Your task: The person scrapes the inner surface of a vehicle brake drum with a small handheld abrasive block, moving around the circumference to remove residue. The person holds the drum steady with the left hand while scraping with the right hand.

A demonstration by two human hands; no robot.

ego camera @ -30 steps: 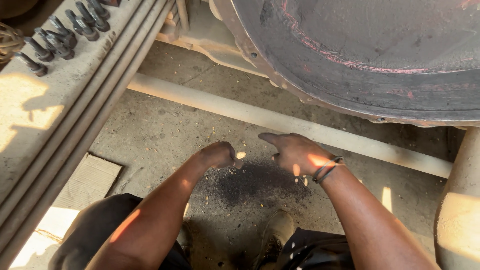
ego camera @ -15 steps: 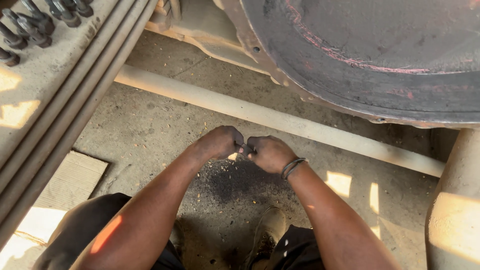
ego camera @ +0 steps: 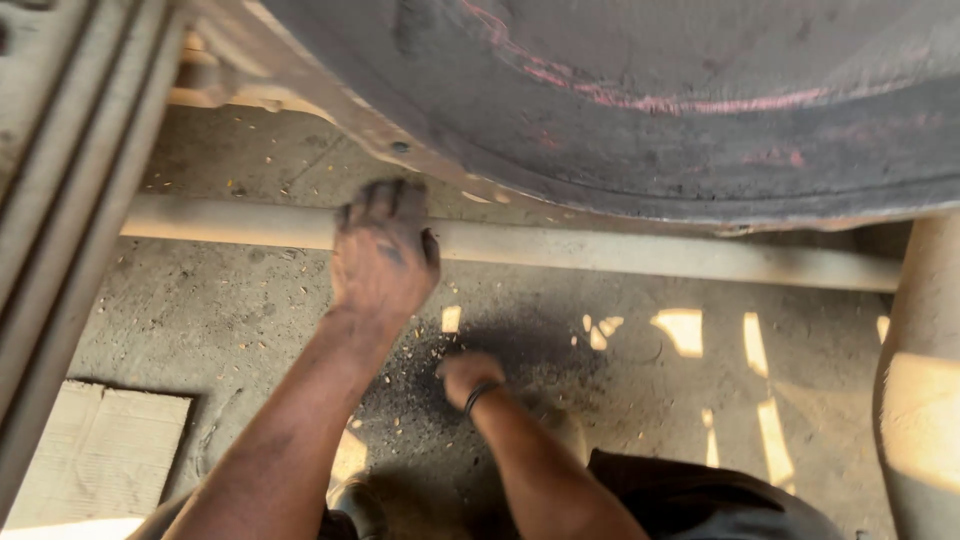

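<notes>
Risk first: left hand (ego camera: 383, 255) was raised w/ fingers loosely spread, holding nothing, just below the rim of the big dark metal drum (ego camera: 640, 100) and in front of the pale bar (ego camera: 650, 255) running under it. Judged hazard: knuckles scraping or getting pinched betw. drum rim and bar if the hand slipped; grime on the skin would make grip poor. Right hand (ego camera: 467, 375) sat lower, well below the drum, curled toward the floor; whether it held anything couldn't be told. A dark band ringed its wrist.

Surface: rough concrete floor (ego camera: 230, 310) under the drum, w/ a dark patch of grit (ego camera: 500, 360) and sun spots. Cardboard sheet (ego camera: 100, 450) lay far left of the drum; stacked metal strips (ego camera: 60, 170) ran along that side.
</notes>
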